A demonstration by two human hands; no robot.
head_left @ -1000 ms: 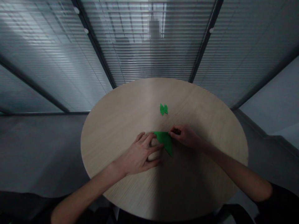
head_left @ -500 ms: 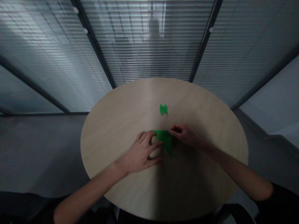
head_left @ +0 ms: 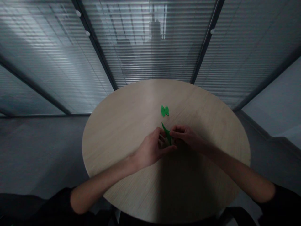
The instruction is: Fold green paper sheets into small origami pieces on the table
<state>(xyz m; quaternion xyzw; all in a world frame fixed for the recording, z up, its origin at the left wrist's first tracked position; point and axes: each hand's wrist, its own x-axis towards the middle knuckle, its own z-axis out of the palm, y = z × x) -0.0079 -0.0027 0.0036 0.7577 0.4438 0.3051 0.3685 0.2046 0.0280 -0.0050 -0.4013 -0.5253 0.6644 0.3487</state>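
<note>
A folded piece of green paper [head_left: 167, 133] is tipped up above the table, seen nearly edge-on as a narrow strip. My right hand [head_left: 184, 135] pinches its right side between thumb and fingertips. From the left, my left hand [head_left: 156, 147] curls round the paper, fingertips against its far left side and thumb stretched along below it. The exact contact of the left fingers is partly hidden. Just beyond the hands lies a small green paper butterfly shape [head_left: 165, 110], flat on the table and touched by neither hand.
The round wooden table [head_left: 122, 110] has its curved far edge close to glass panels with blinds [head_left: 150, 59]. A dark shadow covers its near right part. Dark chair parts [head_left: 237, 215] show at the near edge, and grey floor lies on both sides.
My left hand has moved right and turned, closing in on the paper. The green paper went from a flat triangle to a tipped-up, narrow strip. My right hand keeps its pinch almost in place.
</note>
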